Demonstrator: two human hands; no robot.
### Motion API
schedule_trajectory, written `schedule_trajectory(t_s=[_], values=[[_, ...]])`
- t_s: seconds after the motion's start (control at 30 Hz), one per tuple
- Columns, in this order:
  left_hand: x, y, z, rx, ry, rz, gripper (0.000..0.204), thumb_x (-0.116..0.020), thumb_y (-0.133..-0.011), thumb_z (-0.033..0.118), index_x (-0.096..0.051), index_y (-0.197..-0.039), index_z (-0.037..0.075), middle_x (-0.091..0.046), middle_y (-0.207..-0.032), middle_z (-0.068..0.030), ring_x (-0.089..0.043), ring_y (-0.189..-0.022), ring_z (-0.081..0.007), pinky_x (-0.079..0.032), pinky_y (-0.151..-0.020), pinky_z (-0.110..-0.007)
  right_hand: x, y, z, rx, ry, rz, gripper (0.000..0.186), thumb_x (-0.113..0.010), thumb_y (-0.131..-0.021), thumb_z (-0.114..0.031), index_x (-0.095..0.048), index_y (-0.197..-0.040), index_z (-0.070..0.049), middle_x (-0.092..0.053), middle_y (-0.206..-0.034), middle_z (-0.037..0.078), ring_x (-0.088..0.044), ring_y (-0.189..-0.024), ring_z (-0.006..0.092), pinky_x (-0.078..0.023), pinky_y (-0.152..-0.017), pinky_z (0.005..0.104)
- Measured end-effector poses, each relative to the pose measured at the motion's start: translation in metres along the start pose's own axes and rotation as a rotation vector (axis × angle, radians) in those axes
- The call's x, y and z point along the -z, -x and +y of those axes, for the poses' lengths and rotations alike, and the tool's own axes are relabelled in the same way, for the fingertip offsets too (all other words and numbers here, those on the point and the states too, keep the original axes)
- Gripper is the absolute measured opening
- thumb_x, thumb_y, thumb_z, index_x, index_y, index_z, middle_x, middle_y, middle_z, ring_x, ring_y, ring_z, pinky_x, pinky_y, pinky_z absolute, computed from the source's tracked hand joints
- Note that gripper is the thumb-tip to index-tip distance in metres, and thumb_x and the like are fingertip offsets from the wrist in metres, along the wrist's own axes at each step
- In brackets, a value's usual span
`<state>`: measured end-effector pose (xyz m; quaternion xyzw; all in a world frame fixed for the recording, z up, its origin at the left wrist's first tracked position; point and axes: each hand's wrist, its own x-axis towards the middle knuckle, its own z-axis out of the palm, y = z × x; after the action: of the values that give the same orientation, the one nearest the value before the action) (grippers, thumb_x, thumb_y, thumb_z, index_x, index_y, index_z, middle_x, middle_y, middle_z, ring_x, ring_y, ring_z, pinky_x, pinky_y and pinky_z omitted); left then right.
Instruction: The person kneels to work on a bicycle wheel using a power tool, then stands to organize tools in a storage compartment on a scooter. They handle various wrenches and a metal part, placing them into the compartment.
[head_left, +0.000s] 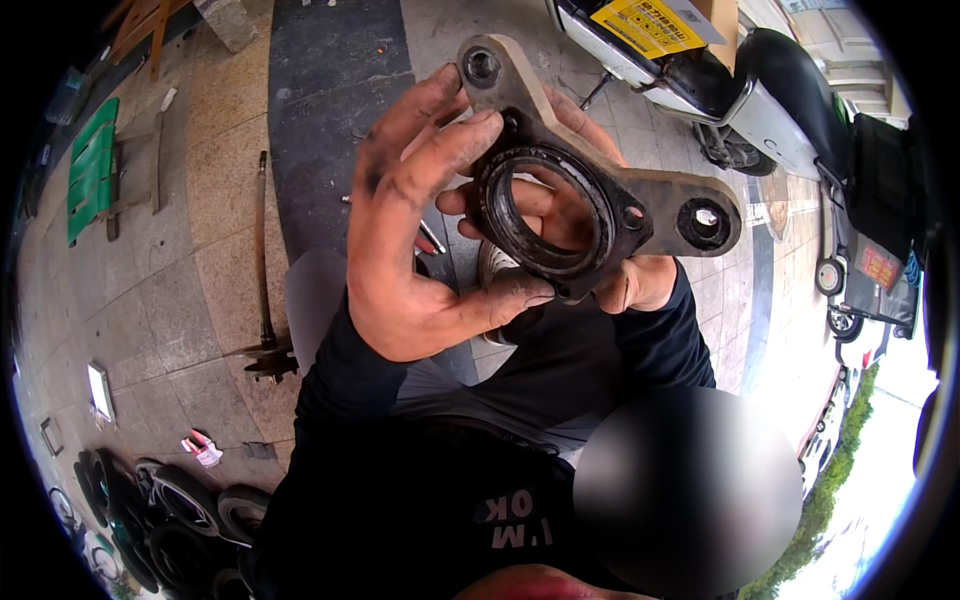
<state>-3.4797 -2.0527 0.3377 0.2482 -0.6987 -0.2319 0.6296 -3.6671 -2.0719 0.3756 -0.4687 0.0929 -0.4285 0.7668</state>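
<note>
Close to the camera I hold a greasy metal flange bracket (655, 215), with a large round bore and two arms that each end in a bushed hole. Black grime coats the ring round the bore. My left hand (395, 260) is closed on the bracket's left side, its thumb at the ring's lower edge and its fingers at the upper left. From behind and below, my right hand (645, 285) supports the bracket. Its thumb shows near the lower edge, and fingers show through the bore and above the bracket. The bracket hides the rest of that hand.
On the paving to the left lies a long rod with a toothed end (265, 362). Several tyres (180, 515) are piled at the lower left. A green board (92, 170) lies farther off. A scooter (770, 110) stands at the upper right, with a yellow box (650, 28) on it.
</note>
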Motion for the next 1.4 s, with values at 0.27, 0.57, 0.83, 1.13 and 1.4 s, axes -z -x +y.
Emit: schedule_trajectory(t_s=[0.27,0.57,0.83,1.13,1.4], values=[[0.005,0.0,-0.008,0.002,0.108,-0.004,0.109,-0.096,-0.06,0.023,-0.035,-0.148,0.001,-0.031,-0.153,-0.0288,-0.04,-0.139,-0.042,-0.04,-0.11,-0.054,-0.003,0.002,0.002,-0.007,0.185,0.043,0.125,-0.095,-0.063,-0.03,-0.016,-0.155,0.004,-0.043,-0.146,0.028,-0.046,-0.135,0.0375,-0.037,-0.112,0.0489],[-0.006,0.004,-0.007,0.144,0.472,0.06,0.136,-0.101,-0.049,0.03,-0.018,-0.155,0.004,-0.032,-0.152,-0.0295,-0.04,-0.139,-0.0403,-0.038,-0.112,-0.053,0.004,0.011,-0.014,0.12,0.787,0.091,0.131,-0.098,-0.055,-0.023,-0.018,-0.155,0.003,-0.048,-0.142,0.024,-0.049,-0.132,0.0321,-0.035,-0.113,0.0417],[-0.023,0.001,0.006,0.355,0.68,0.216,0.146,-0.1,-0.05,0.032,-0.005,-0.157,0.003,-0.032,-0.152,-0.0303,-0.04,-0.139,-0.0411,-0.035,-0.112,-0.054,0.005,0.017,-0.023,0.131,0.902,0.103,0.137,-0.097,-0.055,-0.017,-0.008,-0.157,0.002,-0.046,-0.139,0.029,-0.051,-0.13,0.0339,-0.039,-0.11,0.0404],[-0.02,0.0,-0.01,0.2,0.62,0.017,0.152,-0.101,-0.038,0.039,-0.013,-0.157,0.006,-0.025,-0.154,-0.0307,-0.037,-0.14,-0.0426,-0.039,-0.113,-0.054,0.008,0.022,-0.026,0.12,0.954,0.135,0.134,-0.097,-0.055,-0.019,-0.013,-0.157,0.001,-0.048,-0.139,0.026,-0.051,-0.13,0.0327,-0.04,-0.11,0.0407],[-0.003,0.01,-0.029,0.345,0.405,-0.081,0.135,-0.097,-0.057,0.039,-0.015,-0.156,0.001,-0.032,-0.155,-0.0223,-0.035,-0.143,-0.0358,-0.034,-0.114,-0.048,0.019,0.01,-0.006,-0.015,0.898,0.182,0.12,-0.095,-0.062,-0.02,-0.023,-0.156,-0.002,-0.057,-0.13,0.019,-0.056,-0.121,0.031,-0.04,-0.109,0.0414]])
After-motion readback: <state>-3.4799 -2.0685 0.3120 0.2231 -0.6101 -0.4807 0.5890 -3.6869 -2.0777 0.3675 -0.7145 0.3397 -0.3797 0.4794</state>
